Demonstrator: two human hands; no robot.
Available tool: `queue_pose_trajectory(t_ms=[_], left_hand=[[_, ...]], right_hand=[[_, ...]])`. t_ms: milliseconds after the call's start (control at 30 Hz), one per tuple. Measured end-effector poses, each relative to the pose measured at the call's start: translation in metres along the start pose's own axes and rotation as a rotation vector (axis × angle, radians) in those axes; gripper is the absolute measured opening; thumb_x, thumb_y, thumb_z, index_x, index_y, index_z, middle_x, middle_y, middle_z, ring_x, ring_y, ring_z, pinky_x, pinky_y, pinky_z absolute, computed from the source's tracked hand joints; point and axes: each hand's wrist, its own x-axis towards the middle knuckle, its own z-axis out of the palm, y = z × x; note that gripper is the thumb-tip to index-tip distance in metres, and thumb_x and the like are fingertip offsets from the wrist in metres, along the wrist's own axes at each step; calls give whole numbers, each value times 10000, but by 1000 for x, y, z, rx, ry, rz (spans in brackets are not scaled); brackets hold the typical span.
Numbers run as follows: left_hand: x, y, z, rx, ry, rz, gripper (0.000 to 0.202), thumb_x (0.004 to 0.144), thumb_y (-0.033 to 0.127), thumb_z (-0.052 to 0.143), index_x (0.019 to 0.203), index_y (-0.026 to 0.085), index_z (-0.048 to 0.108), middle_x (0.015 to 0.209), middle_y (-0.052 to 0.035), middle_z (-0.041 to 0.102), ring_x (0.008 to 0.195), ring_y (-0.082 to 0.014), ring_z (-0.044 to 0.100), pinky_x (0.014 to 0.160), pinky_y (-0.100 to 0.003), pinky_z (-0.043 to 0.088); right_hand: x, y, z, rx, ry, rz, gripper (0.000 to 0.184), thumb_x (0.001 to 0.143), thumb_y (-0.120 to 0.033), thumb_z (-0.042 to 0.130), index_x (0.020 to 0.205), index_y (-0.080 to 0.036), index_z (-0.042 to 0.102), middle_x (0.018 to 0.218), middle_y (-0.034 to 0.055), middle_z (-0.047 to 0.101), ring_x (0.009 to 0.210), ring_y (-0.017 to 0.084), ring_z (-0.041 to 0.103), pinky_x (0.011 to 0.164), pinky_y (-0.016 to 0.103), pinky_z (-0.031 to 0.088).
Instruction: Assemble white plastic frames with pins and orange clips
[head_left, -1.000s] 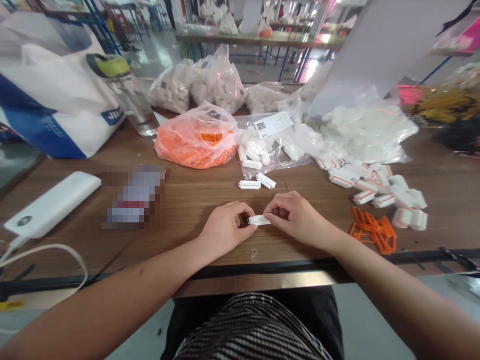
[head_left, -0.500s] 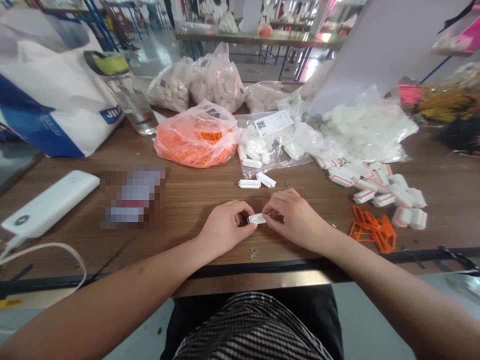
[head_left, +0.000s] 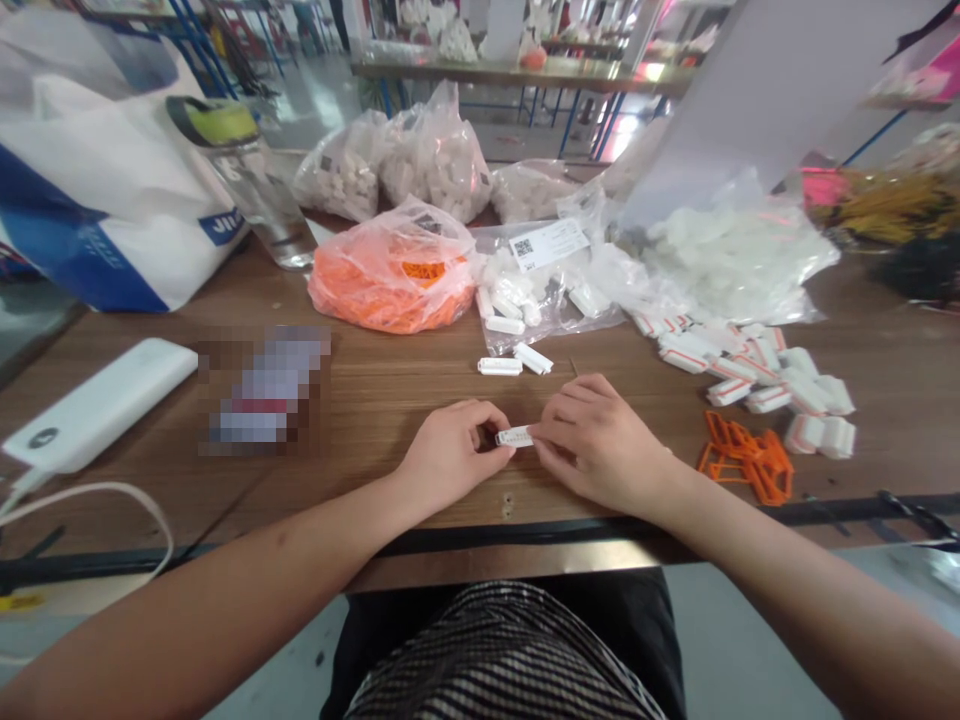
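My left hand point(head_left: 448, 455) and my right hand point(head_left: 600, 440) meet near the front edge of the wooden table point(head_left: 375, 390). Between their fingertips they pinch a small white plastic piece point(head_left: 514, 437), the left hand at its left end, the right hand at its right end. Both hands have their fingers curled closed on it. Two loose white pieces point(head_left: 516, 363) lie just beyond the hands. A small heap of orange plastic clips point(head_left: 750, 460) lies to the right of my right hand.
An orange-filled bag point(head_left: 397, 270), clear bags of white parts point(head_left: 525, 290) and a pile of white-and-red finished pieces point(head_left: 757, 375) fill the middle and right. At left are a white power bank point(head_left: 97, 405) with cable, a water bottle point(head_left: 255, 185) and a white-blue bag point(head_left: 97, 190).
The hands stay on the white piece in almost the same spot. My right hand's fingers have spread a little and shifted slightly over the piece.
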Motion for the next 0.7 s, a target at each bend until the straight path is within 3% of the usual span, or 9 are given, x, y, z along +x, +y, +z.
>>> queue_pose_trajectory(t_ms=[100, 167, 267, 333, 500, 567, 700], left_hand=[[1, 0, -1, 0, 2, -18, 82, 731, 217, 701, 804, 203, 667, 639, 51, 538, 536, -96, 457, 555, -235, 370], [1, 0, -2, -6, 3, -32, 81, 734, 216, 696, 806, 201, 662, 641, 51, 541, 539, -96, 458, 554, -233, 369], [0, 0, -3, -3, -12, -16, 74, 739, 217, 686, 806, 205, 660, 636, 50, 546, 540, -97, 454, 559, -234, 371], [0, -1, -3, 0, -22, 1, 69, 745, 221, 680, 809, 208, 660, 636, 49, 548, 551, -101, 466, 570, -236, 377], [1, -2, -3, 11, -23, 7, 69, 747, 231, 681, 810, 214, 660, 638, 49, 552, 557, -104, 473, 576, -239, 380], [2, -1, -3, 24, -24, 7, 66, 747, 225, 680, 808, 210, 661, 638, 48, 552, 553, -103, 468, 573, -239, 376], [2, 0, -3, 35, -25, -6, 71, 741, 220, 685, 807, 206, 663, 631, 51, 545, 541, -100, 463, 560, -236, 367]], right_hand=[[3, -6, 3, -106, -5, -33, 283, 869, -179, 511, 632, -154, 664, 678, 55, 625, 685, 176, 535, 787, 376, 379], [2, -5, 2, -49, 0, 8, 288, 880, -187, 499, 654, -159, 675, 686, 47, 636, 677, 167, 547, 776, 366, 390], [-12, 10, -6, 137, 57, 163, 233, 892, -221, 513, 777, -190, 713, 734, 25, 679, 700, 154, 594, 777, 346, 409], [-30, 28, -16, 172, 63, 342, 196, 881, -251, 546, 800, -208, 719, 745, 22, 694, 727, 163, 620, 768, 342, 425], [-81, 75, -39, 256, -244, 678, 156, 816, -301, 607, 756, -223, 727, 714, 23, 710, 633, 161, 636, 577, 291, 466], [-93, 85, -42, 321, -299, 711, 154, 803, -309, 616, 773, -222, 740, 713, 34, 720, 611, 165, 641, 540, 289, 480], [-99, 93, -43, 351, -292, 613, 151, 791, -309, 631, 760, -228, 754, 758, 61, 739, 664, 194, 663, 606, 333, 515]])
